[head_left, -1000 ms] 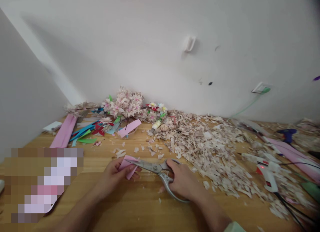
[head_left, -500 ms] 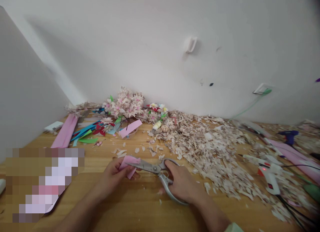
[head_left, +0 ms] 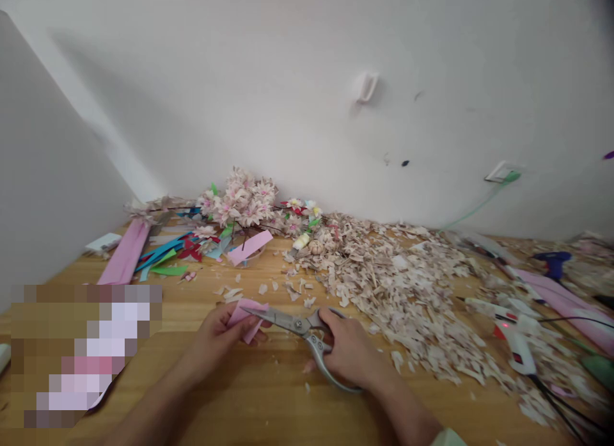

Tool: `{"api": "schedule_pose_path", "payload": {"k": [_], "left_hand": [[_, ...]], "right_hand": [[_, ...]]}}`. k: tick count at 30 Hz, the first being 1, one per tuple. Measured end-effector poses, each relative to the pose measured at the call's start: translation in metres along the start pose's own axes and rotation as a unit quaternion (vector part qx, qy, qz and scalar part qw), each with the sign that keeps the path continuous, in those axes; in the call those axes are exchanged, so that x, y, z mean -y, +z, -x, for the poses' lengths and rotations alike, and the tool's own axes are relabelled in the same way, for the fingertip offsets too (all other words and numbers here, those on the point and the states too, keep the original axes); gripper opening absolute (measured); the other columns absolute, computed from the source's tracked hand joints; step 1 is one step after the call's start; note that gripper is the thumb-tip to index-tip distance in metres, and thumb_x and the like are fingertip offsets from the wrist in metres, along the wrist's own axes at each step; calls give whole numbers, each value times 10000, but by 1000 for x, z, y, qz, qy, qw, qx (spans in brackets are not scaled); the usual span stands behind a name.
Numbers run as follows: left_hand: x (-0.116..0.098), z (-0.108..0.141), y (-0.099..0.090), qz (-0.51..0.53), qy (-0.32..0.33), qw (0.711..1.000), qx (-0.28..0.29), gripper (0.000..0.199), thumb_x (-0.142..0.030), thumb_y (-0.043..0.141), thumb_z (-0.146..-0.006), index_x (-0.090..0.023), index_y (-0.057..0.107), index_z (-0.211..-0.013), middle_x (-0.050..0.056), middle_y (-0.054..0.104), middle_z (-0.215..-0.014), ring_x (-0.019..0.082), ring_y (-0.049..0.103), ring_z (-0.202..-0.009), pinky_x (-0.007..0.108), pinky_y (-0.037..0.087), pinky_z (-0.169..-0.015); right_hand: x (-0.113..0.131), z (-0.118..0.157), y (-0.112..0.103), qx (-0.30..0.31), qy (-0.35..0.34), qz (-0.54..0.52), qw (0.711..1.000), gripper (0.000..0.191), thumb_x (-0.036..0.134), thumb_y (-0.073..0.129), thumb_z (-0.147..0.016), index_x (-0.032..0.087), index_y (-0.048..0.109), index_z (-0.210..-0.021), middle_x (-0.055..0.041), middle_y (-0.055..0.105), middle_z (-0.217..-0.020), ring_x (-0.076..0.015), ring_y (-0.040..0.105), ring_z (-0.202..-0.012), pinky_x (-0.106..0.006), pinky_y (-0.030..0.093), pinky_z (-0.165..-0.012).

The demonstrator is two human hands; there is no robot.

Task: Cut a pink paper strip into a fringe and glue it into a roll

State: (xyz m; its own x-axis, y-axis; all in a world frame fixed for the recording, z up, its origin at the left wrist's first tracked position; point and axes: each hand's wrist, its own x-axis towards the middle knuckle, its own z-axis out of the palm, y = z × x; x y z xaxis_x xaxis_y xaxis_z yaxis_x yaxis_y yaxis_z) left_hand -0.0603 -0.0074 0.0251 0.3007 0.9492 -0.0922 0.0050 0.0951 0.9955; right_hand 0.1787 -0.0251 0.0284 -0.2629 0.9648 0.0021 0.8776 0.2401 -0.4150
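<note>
My left hand (head_left: 224,331) pinches a small folded piece of pink crepe paper (head_left: 252,329) between thumb and fingers, just above the wooden table. My right hand (head_left: 352,350) is closed round the handles of silver metal scissors (head_left: 300,324). The blades point left and lie against the pink paper, with the tip close to my left thumb. Whether the blades are slightly parted at the paper is hard to tell. Part of the paper is hidden behind my left fingers and the blades.
Pale dried petals (head_left: 403,286) spread over the table's right half. Handmade flowers (head_left: 244,199) lie along the wall. Pink paper (head_left: 125,251) and coloured strips (head_left: 165,251) are at left. A white glue gun (head_left: 518,343) with a red light and a blue glue gun (head_left: 552,264) are at right.
Hardly anything differs. The scissors and the pink paper have shifted very slightly, and both hands keep their grips.
</note>
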Motion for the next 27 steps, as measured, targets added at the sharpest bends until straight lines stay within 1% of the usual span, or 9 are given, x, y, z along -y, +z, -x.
{"api": "schedule_pose_path", "payload": {"k": [4, 7, 13, 16, 20, 27], "left_hand": [[4, 0, -2, -2, 7, 1000, 4, 249, -377, 620, -727, -195, 680, -885, 25, 732, -770, 143, 642, -627, 223, 474, -580], [3, 0, -2, -3, 8, 1000, 2, 261, -382, 623, -725, -191, 680, -893, 27, 735, -768, 134, 636, -610, 219, 471, -576], [-1, -1, 0, 0, 7, 1000, -10, 286, -414, 655, -675, -174, 685, -827, 24, 730, -680, 133, 618, -573, 219, 465, -557], [-2, -1, 1, -1, 6, 1000, -17, 306, -424, 659, -663, -171, 684, -833, 16, 714, -609, 139, 613, -566, 222, 463, -557], [-3, 0, 2, -4, 1, 1000, -22, 306, -415, 662, -655, -171, 682, -839, 18, 715, -610, 154, 628, -589, 231, 468, -565], [-1, 0, 2, -26, -1, 999, -26, 286, -393, 631, -687, -175, 681, -864, 22, 728, -634, 146, 622, -578, 230, 468, -570]], "right_hand": [[-1, 1, 0, -3, 0, -1, 1000, 383, 497, 682, -597, 221, 472, -760, -2, 600, -697, -167, 511, -618, -248, 278, -533], [-1, 1, 1, -1, 7, -3, 1000, 382, 498, 680, -602, 223, 469, -764, 1, 598, -691, -163, 511, -610, -245, 276, -527], [-1, 2, 1, 4, -5, 18, 1000, 392, 500, 663, -622, 221, 462, -810, -11, 612, -766, -175, 521, -652, -250, 269, -535], [-2, 1, 2, 7, -15, 17, 1000, 392, 493, 661, -630, 217, 461, -823, -16, 616, -790, -180, 524, -668, -253, 273, -545], [-3, 1, 3, 9, -17, 10, 1000, 398, 510, 652, -633, 221, 460, -828, -18, 616, -805, -185, 526, -682, -253, 270, -551], [-1, 2, 3, 15, 1, 0, 1000, 383, 503, 661, -624, 227, 454, -791, 0, 599, -722, -167, 507, -621, -248, 250, -527]]}}
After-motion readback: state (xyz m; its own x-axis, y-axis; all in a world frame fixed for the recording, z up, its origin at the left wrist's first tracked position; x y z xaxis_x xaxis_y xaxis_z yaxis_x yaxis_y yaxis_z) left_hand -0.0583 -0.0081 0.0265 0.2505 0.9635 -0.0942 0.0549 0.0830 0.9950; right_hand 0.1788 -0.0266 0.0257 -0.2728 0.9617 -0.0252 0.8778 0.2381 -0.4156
